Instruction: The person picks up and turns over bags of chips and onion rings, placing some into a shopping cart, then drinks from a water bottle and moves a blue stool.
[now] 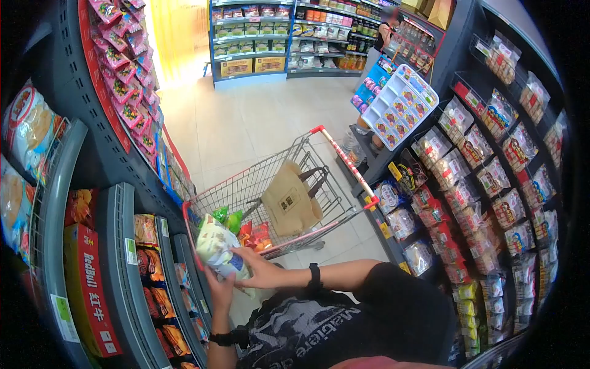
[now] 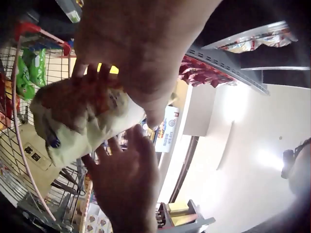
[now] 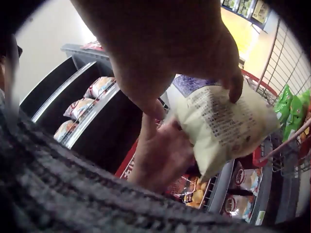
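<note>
A cream snack bag [image 1: 220,246] with a blue-purple patch is held between both hands over the cart's near-left corner. My left hand [image 1: 220,294] grips its lower edge; in the left wrist view the left hand's [image 2: 129,53] fingers lie on the bag [image 2: 80,121]. From the other side my right hand [image 1: 261,270] holds it, a finger of the right hand [image 3: 175,53] pressing the printed face of the bag [image 3: 228,121]. Some fingertips are hidden behind the bag.
The cart [image 1: 279,150] holds a brown tote bag [image 1: 292,200], green packets [image 1: 233,221] and red packets [image 1: 257,237]. Snack shelves stand on both sides, with a RedBull box [image 1: 92,289] at left. Another person [image 1: 384,37] is at the far shelves.
</note>
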`<state>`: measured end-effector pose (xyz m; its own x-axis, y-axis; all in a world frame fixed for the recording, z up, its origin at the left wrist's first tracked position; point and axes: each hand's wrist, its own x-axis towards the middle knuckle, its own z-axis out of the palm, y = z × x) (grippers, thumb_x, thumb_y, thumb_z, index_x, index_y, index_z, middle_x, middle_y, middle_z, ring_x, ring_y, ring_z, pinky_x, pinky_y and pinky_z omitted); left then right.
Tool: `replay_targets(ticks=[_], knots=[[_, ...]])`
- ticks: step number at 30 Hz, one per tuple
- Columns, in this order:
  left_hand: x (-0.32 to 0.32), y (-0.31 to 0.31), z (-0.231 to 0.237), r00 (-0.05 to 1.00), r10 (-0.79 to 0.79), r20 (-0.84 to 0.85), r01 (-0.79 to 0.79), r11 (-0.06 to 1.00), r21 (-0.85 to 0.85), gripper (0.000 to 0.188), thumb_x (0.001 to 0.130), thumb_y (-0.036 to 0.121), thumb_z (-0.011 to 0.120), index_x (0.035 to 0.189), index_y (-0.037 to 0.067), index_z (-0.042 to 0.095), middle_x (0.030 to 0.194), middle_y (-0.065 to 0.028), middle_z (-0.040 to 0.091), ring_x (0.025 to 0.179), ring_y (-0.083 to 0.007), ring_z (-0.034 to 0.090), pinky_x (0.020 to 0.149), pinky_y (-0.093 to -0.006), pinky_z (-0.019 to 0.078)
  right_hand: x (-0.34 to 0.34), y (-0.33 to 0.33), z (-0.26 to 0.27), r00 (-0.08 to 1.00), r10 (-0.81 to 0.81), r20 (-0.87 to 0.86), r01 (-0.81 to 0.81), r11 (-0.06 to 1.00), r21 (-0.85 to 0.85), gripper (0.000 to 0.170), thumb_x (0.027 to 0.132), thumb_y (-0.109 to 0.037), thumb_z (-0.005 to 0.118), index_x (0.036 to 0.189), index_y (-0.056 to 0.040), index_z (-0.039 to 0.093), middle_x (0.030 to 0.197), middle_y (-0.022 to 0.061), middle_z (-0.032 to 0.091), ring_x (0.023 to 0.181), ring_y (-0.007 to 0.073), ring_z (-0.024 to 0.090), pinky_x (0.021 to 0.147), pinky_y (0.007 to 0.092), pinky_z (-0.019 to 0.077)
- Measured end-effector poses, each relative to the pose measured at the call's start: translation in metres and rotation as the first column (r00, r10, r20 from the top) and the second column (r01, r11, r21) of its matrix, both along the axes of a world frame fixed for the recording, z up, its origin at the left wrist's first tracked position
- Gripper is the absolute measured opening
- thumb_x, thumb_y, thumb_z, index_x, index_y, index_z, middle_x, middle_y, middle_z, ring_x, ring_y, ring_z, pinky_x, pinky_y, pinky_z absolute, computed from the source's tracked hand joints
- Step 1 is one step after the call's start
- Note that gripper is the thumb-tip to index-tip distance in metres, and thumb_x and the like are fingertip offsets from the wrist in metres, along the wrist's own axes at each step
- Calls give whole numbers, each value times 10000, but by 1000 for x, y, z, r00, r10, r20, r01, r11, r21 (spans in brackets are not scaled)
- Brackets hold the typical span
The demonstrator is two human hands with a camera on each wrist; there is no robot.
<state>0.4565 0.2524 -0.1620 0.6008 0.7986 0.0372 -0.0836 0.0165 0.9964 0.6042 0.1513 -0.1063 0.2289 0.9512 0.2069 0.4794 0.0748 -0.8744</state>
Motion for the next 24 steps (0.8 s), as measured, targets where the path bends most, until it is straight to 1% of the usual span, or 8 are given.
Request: replay_targets(ticks=[3, 5, 8, 11, 13, 17, 19, 24], knots=[[4, 12, -38, 989, 139, 46, -134, 987, -94, 759, 760, 31, 676, 1393, -11, 260, 1322, -145, 434, 1206, -241, 450, 1024, -367, 353, -11, 3, 13, 986, 67, 151, -59, 997, -59, 846, 697, -182, 712, 1418, -54, 287, 1371, 250, 325, 1278, 401, 345, 1067, 435, 305], [12, 6, -11, 960, 278, 27, -272, 953, -135, 696, 774, 10, 674, 1366, -13, 310, 1292, -140, 469, 1172, -237, 482, 1007, -365, 371, -15, 5, 20, 968, 113, 226, -105, 993, -46, 813, 699, -139, 687, 1408, -53, 298, 1382, 228, 341, 1272, 399, 353, 1061, 443, 317], [8, 14, -23, 916, 387, 105, -349, 898, -268, 658, 774, 18, 686, 1339, -17, 350, 1272, -137, 490, 1153, -233, 496, 998, -362, 384, -15, 7, 34, 955, 255, 149, -253, 967, -32, 759, 708, -110, 677, 1381, -37, 333, 1353, 209, 390, 1257, 380, 378, 1055, 432, 326], [2, 25, -41, 929, 349, 120, -316, 920, -232, 680, 765, 29, 688, 1353, -13, 349, 1273, -131, 493, 1137, -229, 506, 989, -357, 399, -2, 9, 28, 975, 205, 83, -209, 976, 55, 712, 712, -104, 692, 1344, -41, 371, 1335, 188, 415, 1251, 356, 408, 1050, 417, 340], [-1, 18, -22, 929, 337, 151, -282, 911, -300, 699, 763, 49, 690, 1367, -6, 344, 1276, -130, 492, 1143, -231, 503, 985, -351, 404, 13, 13, 8, 982, -46, 183, 35, 997, 63, 720, 725, -129, 729, 1338, -25, 366, 1343, 193, 407, 1237, 318, 433, 1036, 401, 359], [2, 11, 8, 963, 163, 213, -71, 920, -386, 533, 811, 81, 662, 1301, 30, 459, 1204, -73, 558, 1076, -196, 549, 924, -326, 449, 52, 19, 33, 930, 9, -369, -80, 981, -177, 791, 747, -208, 753, 1375, -3, 319, 1286, 157, 475, 1207, 243, 459, 1032, 360, 372], [11, 6, 29, 977, 121, 178, -49, 930, -364, 492, 819, 76, 648, 1273, 11, 471, 1178, -78, 569, 1063, -182, 556, 916, -317, 455, 75, 17, 17, 913, 205, -353, -304, 918, -254, 666, 821, -256, 700, 1341, 7, 378, 1230, 117, 529, 1136, 204, 500, 985, 346, 405], [30, 0, 37, 980, 113, 162, -29, 895, -445, 496, 849, 108, 638, 1288, -1, 435, 1154, -95, 581, 1046, -174, 571, 894, -299, 470, 85, 11, -2, 698, 43, -714, -311, 917, -250, 579, 876, -295, 645, 1319, -1, 414, 1232, 87, 528, 1107, 162, 496, 947, 312, 419]])
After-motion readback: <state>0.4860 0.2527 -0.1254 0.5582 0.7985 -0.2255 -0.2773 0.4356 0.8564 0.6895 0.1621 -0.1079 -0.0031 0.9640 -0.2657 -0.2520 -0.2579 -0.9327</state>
